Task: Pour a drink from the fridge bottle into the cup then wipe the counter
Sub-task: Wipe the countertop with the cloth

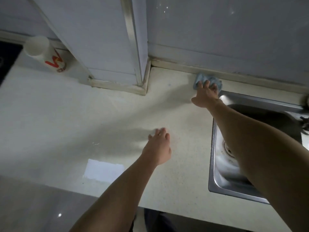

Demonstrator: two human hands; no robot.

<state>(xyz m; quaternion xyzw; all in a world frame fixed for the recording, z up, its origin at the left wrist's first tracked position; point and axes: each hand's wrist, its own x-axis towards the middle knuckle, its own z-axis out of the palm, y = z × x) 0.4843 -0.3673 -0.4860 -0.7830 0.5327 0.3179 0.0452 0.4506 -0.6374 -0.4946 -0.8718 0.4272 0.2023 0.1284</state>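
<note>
Head view: pale counter (66, 114) seen from above.
Right hand (206, 93): fingers spread flat, pressing a blue cloth (199, 77) against the counter at the back wall, just beside the sink (213, 148) corner.
Left hand (158, 146): fingers relaxed, holding nothing, mid-counter.
Cup (43, 52): white with red lettering, far left by the wall.

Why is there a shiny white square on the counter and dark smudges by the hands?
Head view: the white square is glare on the counter; the smudges are soft shadows of the left hand and right hand; the wide lens bends the wall edges.
</note>
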